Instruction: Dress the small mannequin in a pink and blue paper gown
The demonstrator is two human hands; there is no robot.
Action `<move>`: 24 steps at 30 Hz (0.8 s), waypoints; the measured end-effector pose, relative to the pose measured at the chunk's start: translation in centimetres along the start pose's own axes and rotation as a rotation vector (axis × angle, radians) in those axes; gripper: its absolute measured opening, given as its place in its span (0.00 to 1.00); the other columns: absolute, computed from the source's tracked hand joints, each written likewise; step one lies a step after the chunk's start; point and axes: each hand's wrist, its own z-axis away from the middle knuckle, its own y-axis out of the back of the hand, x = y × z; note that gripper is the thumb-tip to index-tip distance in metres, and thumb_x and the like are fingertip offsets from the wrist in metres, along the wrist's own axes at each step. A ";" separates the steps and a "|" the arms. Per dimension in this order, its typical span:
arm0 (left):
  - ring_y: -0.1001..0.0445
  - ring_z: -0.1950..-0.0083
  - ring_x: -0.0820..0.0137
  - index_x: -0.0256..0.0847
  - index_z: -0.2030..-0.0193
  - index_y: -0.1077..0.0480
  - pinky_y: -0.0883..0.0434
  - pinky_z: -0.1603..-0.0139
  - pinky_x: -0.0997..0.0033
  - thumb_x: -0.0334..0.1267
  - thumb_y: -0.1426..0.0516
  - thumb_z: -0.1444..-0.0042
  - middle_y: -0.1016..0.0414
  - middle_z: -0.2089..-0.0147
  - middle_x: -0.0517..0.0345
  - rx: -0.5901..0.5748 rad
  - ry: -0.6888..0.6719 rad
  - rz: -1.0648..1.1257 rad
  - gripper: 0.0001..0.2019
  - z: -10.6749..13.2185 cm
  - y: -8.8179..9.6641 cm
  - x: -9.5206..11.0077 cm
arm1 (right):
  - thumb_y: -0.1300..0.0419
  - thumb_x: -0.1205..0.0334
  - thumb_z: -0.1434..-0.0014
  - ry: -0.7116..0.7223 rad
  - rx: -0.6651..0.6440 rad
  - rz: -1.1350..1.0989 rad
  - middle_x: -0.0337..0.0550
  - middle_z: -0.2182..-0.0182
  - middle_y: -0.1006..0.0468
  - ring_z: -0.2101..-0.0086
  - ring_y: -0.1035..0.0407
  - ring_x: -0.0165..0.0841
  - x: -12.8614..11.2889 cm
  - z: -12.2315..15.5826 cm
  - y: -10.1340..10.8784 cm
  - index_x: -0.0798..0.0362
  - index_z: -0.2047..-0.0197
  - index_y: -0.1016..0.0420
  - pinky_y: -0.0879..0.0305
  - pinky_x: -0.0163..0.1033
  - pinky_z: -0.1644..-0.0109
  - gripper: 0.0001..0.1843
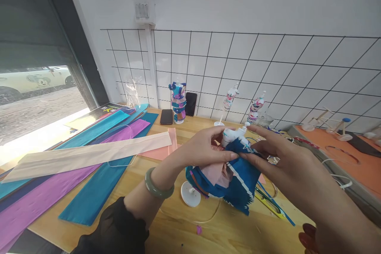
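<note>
My left hand point(208, 147) is closed around a small white dress form point(230, 137), which is tilted over the table with its round white base point(190, 194) toward me. Blue crepe paper point(242, 174) with jagged cut edges and white streaks hangs from the form's chest. Pink crepe paper point(216, 174) puffs out below my left thumb as part of a skirt. My right hand point(276, 154) pinches the blue paper at the form's side, its index finger near the neck knob. Part of the form is hidden by my hands and the paper.
Long crepe paper strips point(89, 151) in cream, purple and teal cover the left side. Behind stand a dressed form point(179, 101), two phones point(166, 116) and two paint-marked forms point(230, 97). Yellow-handled scissors point(272, 204) lie below my right hand. An orange-lined tray point(342, 154) sits at right.
</note>
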 end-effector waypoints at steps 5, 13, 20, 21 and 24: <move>0.26 0.53 0.63 0.37 0.46 0.31 0.30 0.52 0.64 0.41 0.35 0.51 0.25 0.55 0.50 0.002 0.002 0.022 0.25 0.0 -0.1 0.1 | 0.40 0.53 0.41 0.000 0.012 -0.001 0.39 0.68 0.16 0.70 0.23 0.38 0.0 0.1 -0.1 0.46 0.40 0.32 0.32 0.37 0.75 0.26; 0.26 0.53 0.63 0.38 0.48 0.30 0.29 0.52 0.63 0.40 0.34 0.52 0.25 0.54 0.50 0.025 0.020 0.009 0.24 0.1 -0.2 0.1 | 0.41 0.54 0.42 0.029 0.021 -0.001 0.37 0.72 0.17 0.76 0.25 0.34 0.1 -0.1 -0.1 0.47 0.42 0.29 0.32 0.36 0.76 0.25; 0.26 0.52 0.61 0.38 0.47 0.32 0.30 0.50 0.61 0.41 0.35 0.51 0.25 0.54 0.49 0.017 0.010 -0.019 0.24 0.1 -0.2 0.3 | 0.41 0.57 0.43 0.070 0.036 0.030 0.36 0.72 0.17 0.77 0.25 0.34 -0.1 0.0 -0.1 0.46 0.41 0.30 0.32 0.36 0.78 0.26; 0.26 0.52 0.62 0.38 0.47 0.32 0.30 0.50 0.61 0.41 0.35 0.50 0.25 0.54 0.49 0.015 0.010 -0.022 0.24 0.1 -0.1 0.3 | 0.41 0.57 0.42 0.075 0.040 0.033 0.36 0.71 0.17 0.76 0.25 0.34 -0.1 0.0 -0.1 0.46 0.40 0.31 0.32 0.36 0.78 0.26; 0.26 0.52 0.62 0.38 0.48 0.32 0.30 0.51 0.62 0.41 0.35 0.51 0.26 0.54 0.50 0.003 0.010 -0.014 0.24 0.1 -0.1 0.3 | 0.42 0.58 0.42 0.094 0.048 0.029 0.37 0.71 0.16 0.74 0.23 0.35 -0.2 -0.1 0.0 0.46 0.41 0.30 0.31 0.36 0.77 0.25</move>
